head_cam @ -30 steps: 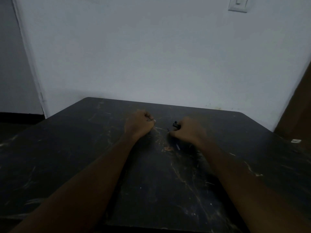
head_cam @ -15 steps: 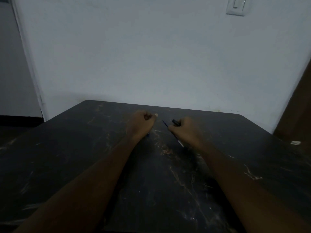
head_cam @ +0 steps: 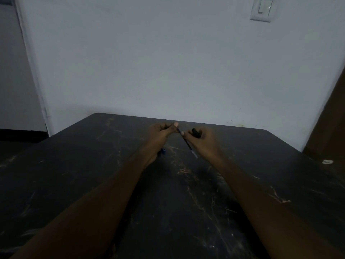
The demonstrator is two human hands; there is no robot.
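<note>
left hand (head_cam: 161,136): fingers pinching the top end of the refill (head_cam: 188,145), blue pen piece (head_cam: 163,150) poking out underneath
right hand (head_cam: 204,143): fingers gripping the refill plus a black cap (head_cam: 196,133)
counter (head_cam: 168,202): dark, scuffed, sitting under both

Dark veined table (head_cam: 93,184), small white piece (head_cam: 327,161)

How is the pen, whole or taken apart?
Taken apart: the ink tube is bare, pinched by the right hand; the left hand grips a blue-ended piece.

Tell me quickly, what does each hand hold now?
Left hand: grips a blue-ended pen part, mostly hidden.
Right hand: pinches a thin refill and holds a black cap.
</note>
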